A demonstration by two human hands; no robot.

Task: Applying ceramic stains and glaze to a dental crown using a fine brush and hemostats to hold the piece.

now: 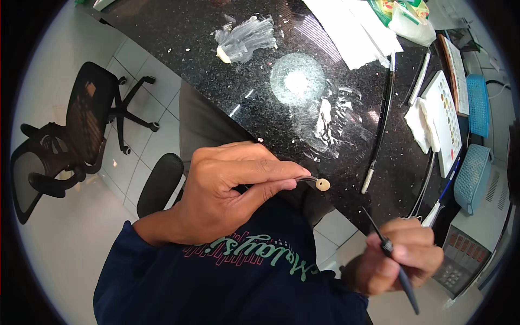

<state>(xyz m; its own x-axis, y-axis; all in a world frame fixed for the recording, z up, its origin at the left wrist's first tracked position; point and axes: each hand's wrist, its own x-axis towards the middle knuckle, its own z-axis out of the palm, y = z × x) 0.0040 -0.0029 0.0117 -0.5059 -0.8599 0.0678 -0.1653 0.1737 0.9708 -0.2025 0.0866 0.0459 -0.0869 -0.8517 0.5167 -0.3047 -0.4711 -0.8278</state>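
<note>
"Near the middle of the view, what is the left hand (227, 189) doing?"

"Its thumb and fingers are pinched together on a thin dark stem (307, 178). At the stem's end is a small round cream piece (323, 184) with a dark hole, held up by the near edge of the black speckled table (189, 59)."

"And the right hand (403, 254)?"

"Lower right, its fingers are closed around a slim dark pointed tool (386, 246). The tip points up and left, apart from the cream piece."

"What lies on the table?"

"White smears (324, 120), sheets of white paper (360, 32) and a long black rod (385, 119) with a pale end. Farther right, a white board (447, 122) with rows of coloured spots"
</note>
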